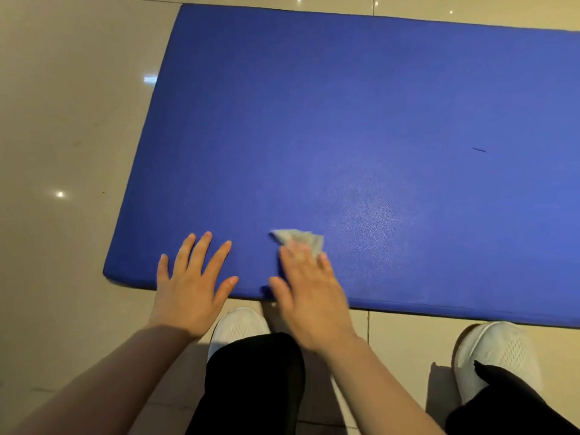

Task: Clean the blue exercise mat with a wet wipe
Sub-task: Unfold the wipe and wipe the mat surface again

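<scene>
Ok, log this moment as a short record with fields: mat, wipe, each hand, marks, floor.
mat: blue exercise mat lying flat on the floor
wipe: crumpled wet wipe on the mat near its near edge
right hand: right hand pressing the wipe with straight fingers, blurred
left hand: left hand spread flat on the mat, holding nothing
marks: thin dark mark on the mat's right part
floor: glossy beige tiled floor
feet: white shoes at the near edge

Blue exercise mat (345, 136) flat on floor; crumpled white wet wipe (299, 240) on near edge.
</scene>
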The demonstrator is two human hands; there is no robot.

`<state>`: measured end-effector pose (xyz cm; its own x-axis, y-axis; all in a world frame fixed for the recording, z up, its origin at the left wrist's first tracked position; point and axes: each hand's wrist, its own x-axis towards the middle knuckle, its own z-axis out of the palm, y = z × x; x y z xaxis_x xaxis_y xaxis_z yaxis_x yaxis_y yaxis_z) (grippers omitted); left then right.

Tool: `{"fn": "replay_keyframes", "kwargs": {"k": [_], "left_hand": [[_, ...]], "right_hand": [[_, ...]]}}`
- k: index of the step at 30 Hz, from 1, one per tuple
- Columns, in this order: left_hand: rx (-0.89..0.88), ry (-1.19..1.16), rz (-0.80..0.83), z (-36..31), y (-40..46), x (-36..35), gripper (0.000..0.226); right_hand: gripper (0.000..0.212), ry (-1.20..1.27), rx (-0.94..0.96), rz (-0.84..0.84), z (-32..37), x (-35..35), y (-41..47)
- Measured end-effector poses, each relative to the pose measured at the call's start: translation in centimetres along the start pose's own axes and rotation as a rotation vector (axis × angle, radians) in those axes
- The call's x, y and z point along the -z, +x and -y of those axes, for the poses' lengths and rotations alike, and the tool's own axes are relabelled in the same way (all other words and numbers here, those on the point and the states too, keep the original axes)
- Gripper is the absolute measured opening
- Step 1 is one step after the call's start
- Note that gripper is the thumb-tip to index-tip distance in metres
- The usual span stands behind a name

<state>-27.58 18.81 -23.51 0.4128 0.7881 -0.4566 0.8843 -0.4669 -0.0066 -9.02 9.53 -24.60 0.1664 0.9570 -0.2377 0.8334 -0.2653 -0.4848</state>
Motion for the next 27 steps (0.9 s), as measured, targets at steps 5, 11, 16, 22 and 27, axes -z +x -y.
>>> {"fn": "replay_keyframes", "kwargs": {"k": [5, 11, 16, 22, 27], "left_hand": [[0.071, -0.063, 0.013, 0.2, -1.2, -0.7, 0.07], [0.098, 0.015, 0.086, -0.4, -1.1, 0.0, 0.065], [0.098, 0.066, 0.179, -0.4, -0.9, 1.3, 0.066], [0.062, 0.147, 0.29, -0.6, -0.8, 3.3, 0.067], [0.146, -0.099, 0.094, 0.3, -1.8, 3.4, 0.061]], "right_hand": [[0.074, -0.081, -0.337, -0.109, -6.4, 2.2, -4.2], [0.072, 0.155, -0.155, 0.137, -1.4, 2.2, -3.5], [0.065, 0.107, 0.077, 0.405, 4.3, 0.6, -2.6], [0.067, -0.094, 0.026, 0.376, 0.1, 2.4, -2.9], [0.069, -0.012, -0.369, 0.151, -3.2, 4.4, -4.7]]}}
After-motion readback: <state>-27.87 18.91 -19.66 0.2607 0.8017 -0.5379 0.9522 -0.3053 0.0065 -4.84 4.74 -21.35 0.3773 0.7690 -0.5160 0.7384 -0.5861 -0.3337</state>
